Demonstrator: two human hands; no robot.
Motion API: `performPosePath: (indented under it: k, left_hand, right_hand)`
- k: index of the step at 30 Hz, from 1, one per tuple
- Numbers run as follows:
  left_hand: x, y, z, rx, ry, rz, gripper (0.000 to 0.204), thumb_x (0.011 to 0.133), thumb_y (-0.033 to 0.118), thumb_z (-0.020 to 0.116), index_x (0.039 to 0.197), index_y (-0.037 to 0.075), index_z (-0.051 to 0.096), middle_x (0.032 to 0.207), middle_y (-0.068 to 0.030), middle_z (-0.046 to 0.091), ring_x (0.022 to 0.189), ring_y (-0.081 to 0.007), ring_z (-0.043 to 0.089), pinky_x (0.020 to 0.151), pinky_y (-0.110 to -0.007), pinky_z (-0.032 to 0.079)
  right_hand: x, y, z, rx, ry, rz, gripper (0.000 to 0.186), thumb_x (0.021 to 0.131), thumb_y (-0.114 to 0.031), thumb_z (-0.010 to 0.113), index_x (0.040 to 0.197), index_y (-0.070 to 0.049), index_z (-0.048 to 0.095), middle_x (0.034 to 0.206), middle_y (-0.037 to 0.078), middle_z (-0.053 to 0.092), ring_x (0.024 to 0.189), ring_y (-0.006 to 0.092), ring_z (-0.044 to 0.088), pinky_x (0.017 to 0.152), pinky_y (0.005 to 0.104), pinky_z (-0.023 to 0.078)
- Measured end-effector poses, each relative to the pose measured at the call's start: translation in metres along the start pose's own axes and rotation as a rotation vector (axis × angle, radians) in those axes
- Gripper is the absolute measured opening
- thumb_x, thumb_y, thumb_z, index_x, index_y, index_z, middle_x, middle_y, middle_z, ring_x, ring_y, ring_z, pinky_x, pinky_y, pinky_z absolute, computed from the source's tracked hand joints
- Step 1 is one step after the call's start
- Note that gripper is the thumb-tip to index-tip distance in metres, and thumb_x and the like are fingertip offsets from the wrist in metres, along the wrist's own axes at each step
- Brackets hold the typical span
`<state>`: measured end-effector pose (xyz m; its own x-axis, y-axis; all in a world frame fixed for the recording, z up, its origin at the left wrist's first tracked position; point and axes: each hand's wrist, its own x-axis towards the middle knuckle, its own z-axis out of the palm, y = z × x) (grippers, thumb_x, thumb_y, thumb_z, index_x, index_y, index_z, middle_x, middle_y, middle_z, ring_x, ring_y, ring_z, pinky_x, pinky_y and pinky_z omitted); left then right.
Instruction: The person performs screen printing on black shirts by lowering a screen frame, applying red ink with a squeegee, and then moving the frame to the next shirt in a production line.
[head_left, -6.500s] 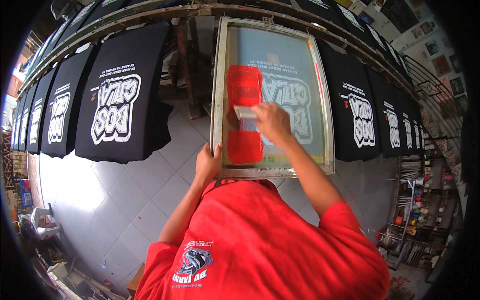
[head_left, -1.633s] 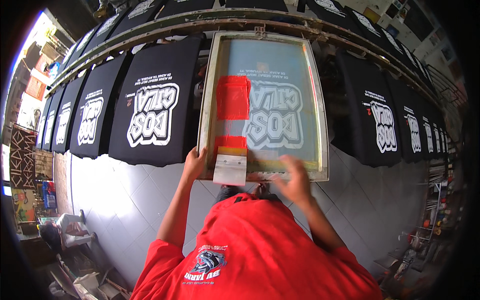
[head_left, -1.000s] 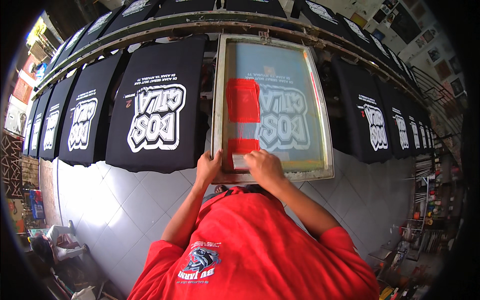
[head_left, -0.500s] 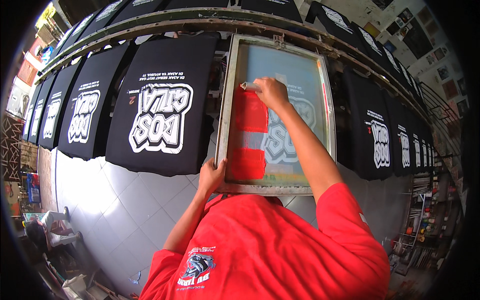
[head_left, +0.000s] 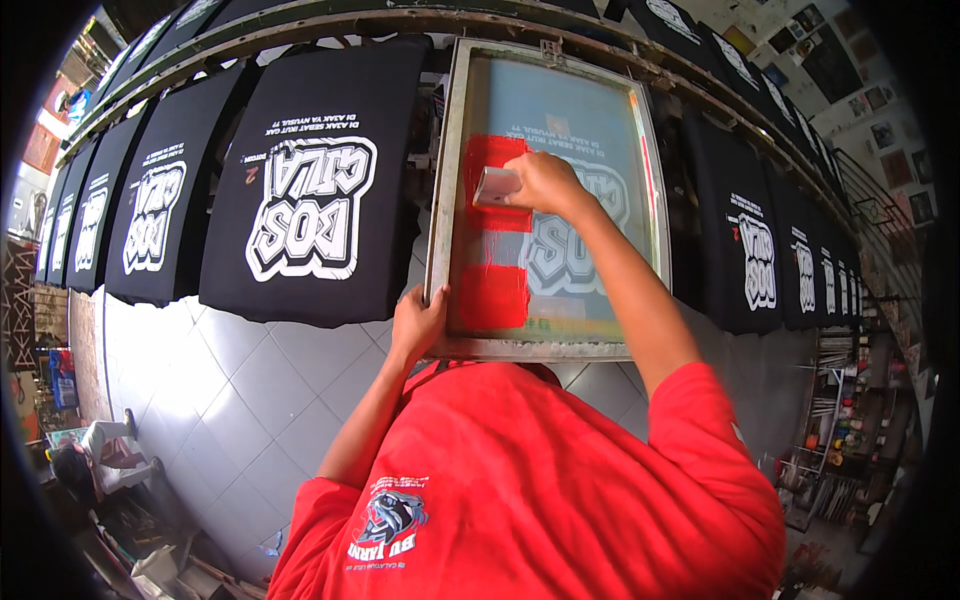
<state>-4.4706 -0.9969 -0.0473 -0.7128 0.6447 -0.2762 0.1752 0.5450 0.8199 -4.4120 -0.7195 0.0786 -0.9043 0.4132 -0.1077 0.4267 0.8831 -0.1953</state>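
My right hand (head_left: 548,186) is closed round a short grey squeegee (head_left: 494,186), which stands on the mesh of a framed printing screen (head_left: 545,90). Red ink (head_left: 488,298) lies on the mesh's left half in two patches, with a thinly smeared band between them. The squeegee is within the farther patch. My left hand (head_left: 417,318) grips the near left part of the screen frame (head_left: 437,240). Through the mesh a white design (head_left: 578,245) shows on the black shirt underneath, partly hidden by my right forearm.
Black printed T-shirts hang over boards in rows, one (head_left: 315,190) at left and another (head_left: 738,240) at right. Behind the screen runs a long rail (head_left: 350,22) with a hinge clamp (head_left: 551,52). Shelves with containers (head_left: 850,425) stand at the right above the tiled floor (head_left: 255,400).
My right hand has drawn the squeegee a little toward me through the farther red patch and tilted it. The left hand keeps its grip on the frame. The view has shifted slightly.
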Motion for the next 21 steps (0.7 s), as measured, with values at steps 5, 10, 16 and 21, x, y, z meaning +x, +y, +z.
performPosePath:
  k: [5,10,16,21]
  left_hand:
    - [0.001,0.001,0.001,-0.012,-0.006,0.029,0.049,0.089,0.04,0.061,0.076,-0.007,0.056,0.067,-0.0264,0.059,0.066,-0.04,0.061,0.061,-0.045,0.046]
    - [0.003,-0.001,0.0,0.062,0.007,0.044,0.044,0.09,0.035,0.06,0.079,-0.007,0.058,0.066,-0.0229,0.06,0.061,-0.0306,0.062,0.059,-0.041,0.047]
    - [0.002,-0.005,0.003,0.002,-0.004,0.012,0.049,0.089,0.04,0.061,0.077,-0.006,0.056,0.068,-0.0277,0.057,0.066,-0.045,0.058,0.06,-0.047,0.045]
    - [-0.004,0.003,-0.001,-0.009,0.0,-0.001,0.048,0.089,0.039,0.062,0.076,-0.006,0.055,0.066,-0.0268,0.057,0.064,-0.0439,0.058,0.059,-0.046,0.045]
  right_hand:
    - [0.008,0.012,0.028,-0.08,0.287,-0.08,0.019,0.072,-0.02,0.074,0.088,-0.012,0.067,0.083,0.011,0.068,0.082,0.0338,0.066,0.07,0.0463,0.052]
    - [-0.027,-0.011,0.027,0.012,0.363,-0.03,0.011,0.076,-0.013,0.068,0.084,-0.01,0.061,0.085,0.009,0.066,0.082,0.0312,0.065,0.068,0.0443,0.053]
    - [-0.09,-0.04,0.085,-0.044,0.484,-0.098,0.014,0.079,-0.009,0.061,0.093,-0.008,0.063,0.086,0.005,0.063,0.083,0.026,0.061,0.07,0.0391,0.053]
    - [-0.079,-0.038,0.108,-0.067,0.624,-0.07,0.014,0.082,-0.008,0.059,0.094,-0.008,0.065,0.087,0.005,0.065,0.085,0.0246,0.06,0.07,0.0374,0.053]
